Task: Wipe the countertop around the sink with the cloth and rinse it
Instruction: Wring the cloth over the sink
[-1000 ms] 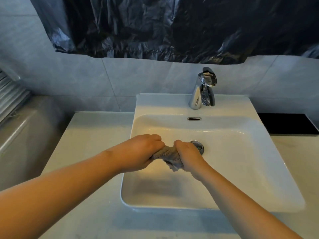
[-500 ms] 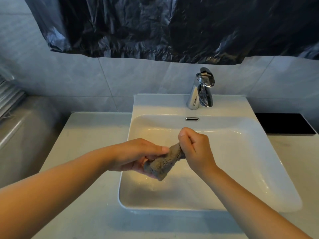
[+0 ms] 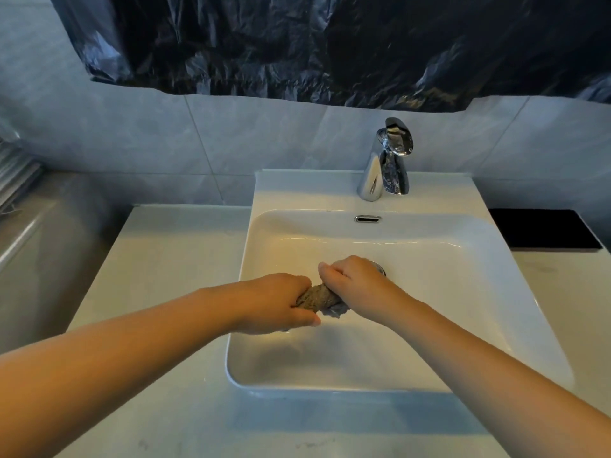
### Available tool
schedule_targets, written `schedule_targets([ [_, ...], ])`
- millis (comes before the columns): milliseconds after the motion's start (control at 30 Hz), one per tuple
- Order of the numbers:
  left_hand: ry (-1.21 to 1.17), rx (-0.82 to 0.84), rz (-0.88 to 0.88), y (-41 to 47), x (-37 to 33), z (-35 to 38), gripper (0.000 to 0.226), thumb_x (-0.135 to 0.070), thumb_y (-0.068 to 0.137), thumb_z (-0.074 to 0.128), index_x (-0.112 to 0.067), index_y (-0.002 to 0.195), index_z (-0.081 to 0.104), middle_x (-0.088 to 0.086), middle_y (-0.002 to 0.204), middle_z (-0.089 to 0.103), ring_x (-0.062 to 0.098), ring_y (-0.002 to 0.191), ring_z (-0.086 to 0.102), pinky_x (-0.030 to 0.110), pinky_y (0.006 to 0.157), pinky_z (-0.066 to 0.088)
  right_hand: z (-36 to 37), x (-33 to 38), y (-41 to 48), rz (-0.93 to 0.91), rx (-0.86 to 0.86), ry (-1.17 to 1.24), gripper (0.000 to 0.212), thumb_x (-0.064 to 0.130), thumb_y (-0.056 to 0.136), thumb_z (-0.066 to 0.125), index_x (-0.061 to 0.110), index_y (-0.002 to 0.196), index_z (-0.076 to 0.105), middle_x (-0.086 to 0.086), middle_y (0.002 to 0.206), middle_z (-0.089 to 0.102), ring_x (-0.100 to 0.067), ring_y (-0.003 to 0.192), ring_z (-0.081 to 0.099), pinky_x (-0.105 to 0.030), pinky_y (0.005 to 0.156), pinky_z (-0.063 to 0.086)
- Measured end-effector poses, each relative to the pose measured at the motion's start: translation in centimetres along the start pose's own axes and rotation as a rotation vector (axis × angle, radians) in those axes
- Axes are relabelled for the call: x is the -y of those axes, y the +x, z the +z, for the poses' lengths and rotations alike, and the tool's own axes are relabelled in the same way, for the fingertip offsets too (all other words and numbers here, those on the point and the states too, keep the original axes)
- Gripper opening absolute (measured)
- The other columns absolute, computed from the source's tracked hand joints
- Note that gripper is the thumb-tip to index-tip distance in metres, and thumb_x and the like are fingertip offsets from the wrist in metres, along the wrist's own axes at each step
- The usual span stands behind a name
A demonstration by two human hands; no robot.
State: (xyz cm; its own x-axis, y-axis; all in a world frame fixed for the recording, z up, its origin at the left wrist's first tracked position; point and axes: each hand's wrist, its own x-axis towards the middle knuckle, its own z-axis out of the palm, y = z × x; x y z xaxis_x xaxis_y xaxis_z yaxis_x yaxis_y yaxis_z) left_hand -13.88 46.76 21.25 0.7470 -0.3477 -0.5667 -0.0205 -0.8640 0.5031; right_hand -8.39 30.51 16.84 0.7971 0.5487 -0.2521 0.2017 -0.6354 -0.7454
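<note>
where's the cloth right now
In the head view the cloth is bunched between the left hand and right hand, held over the sink, just left of the drain.

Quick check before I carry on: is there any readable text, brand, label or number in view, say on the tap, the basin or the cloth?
No text can be read anywhere in this view.
The faucet shows only reflections, no brand mark.
The sink, the cloth, the black plastic sheet and the dark mat show no print.
</note>
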Motion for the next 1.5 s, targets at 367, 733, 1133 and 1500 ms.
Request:
schedule_targets([
  [367, 0.411, -0.294, 0.194, 1.9, 1.3, 2.7, 0.029, -0.047, 0.096, 0.043, -0.02, 0.106, 0.048, 0.002, 0.094, 0.063, 0.019, 0.075, 0.055, 0.031, 0.068, 0.044, -1.1, -0.3, -0.4, 0.561, 0.494, 0.31, 0.039, 0.032, 0.089, 0.035, 0.011, 0.066, 0.059, 0.005, 0.047, 0.044, -0.007, 0.033, 0.027, -0.016, 0.037, 0.018],
  [733, -1.404, 0.526, -0.069, 1.2, 2.2, 1.7, 0.028, -0.038, 0.095, 0.044, -0.01, 0.097, 0.048, -0.004, 0.061, 0.04, 0.005, 0.047, 0.03, 0.012, 0.037, 0.023, 4.1, -3.3, -6.5, -0.22, -0.582, 0.371, 0.047, 0.05, 0.088, 0.042, 0.037, 0.132, 0.042, 0.01, 0.13, 0.049, -0.008, 0.115, 0.053, -0.016, 0.084, 0.05],
  [1133, -1.278, 0.77, -0.073, 0.7, 0.4, 0.4, 0.034, -0.04, 0.094, 0.05, -0.009, 0.108, 0.047, -0.001, 0.073, 0.044, 0.005, 0.057, 0.038, 0.012, 0.045, 0.037, 3.0, -1.5, -3.2, -0.314, -0.632, 0.401, 0.027, 0.029, 0.088, 0.042, 0.017, 0.065, 0.051, 0.001, 0.06, 0.051, -0.013, 0.055, 0.046, -0.032, 0.05, 0.041],
  [1500, -1.204, 0.68, -0.027, -0.3, 0.1, 0.2, 0.031, -0.029, 0.094, 0.053, -0.006, 0.113, 0.047, 0.002, 0.083, 0.048, 0.006, 0.068, 0.043, 0.013, 0.06, 0.046, 1.8, -1.6, -2.9, -0.307, -0.586, 0.307, 0.031, 0.028, 0.085, 0.039, 0.012, 0.059, 0.047, -0.003, 0.053, 0.044, -0.018, 0.049, 0.041, -0.03, 0.046, 0.033],
])
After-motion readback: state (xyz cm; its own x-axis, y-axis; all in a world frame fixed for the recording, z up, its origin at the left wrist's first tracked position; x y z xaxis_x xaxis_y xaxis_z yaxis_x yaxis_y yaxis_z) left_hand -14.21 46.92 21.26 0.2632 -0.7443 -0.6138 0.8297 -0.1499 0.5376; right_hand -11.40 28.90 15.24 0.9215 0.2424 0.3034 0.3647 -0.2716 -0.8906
